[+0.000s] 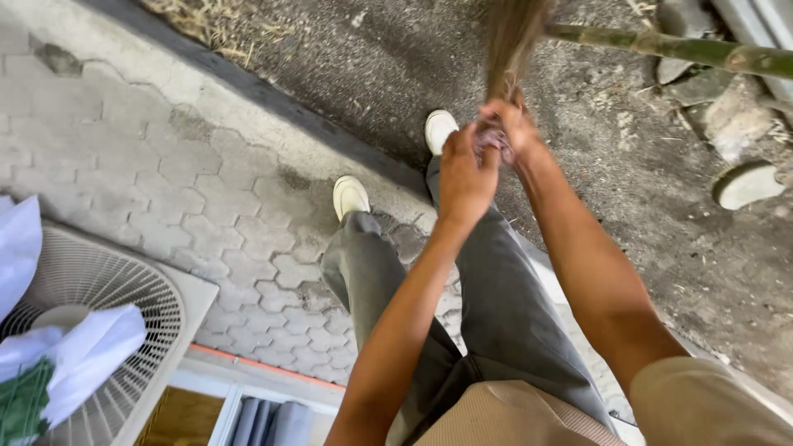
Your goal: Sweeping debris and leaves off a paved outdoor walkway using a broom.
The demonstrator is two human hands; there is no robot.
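paved ground (pixel 165 157) fills frame left, rough asphalt (pixel 661 248) right. fan grille (pixel 107 306) lower left, green bamboo pole (pixel 686 49) upper right. top centre: fibre bundle (pixel 510 41) hanging down. both hands closed on its lower end, left hand (pixel 464 177) just below right hand (pixel 510 128), touching. risk, my read: strands are loose, so a hard pull or uneven grip could let some slip out.

1. White plastic bag (pixel 16 248) at the far left edge, soft and crumpled, cut off by the frame.
2. Second white bag (pixel 87 351) at lower left, draped over the round fan grille (pixel 124 297), something green (pixel 21 405) showing at its bottom corner.
3. No labels, signs or screens anywhere else.
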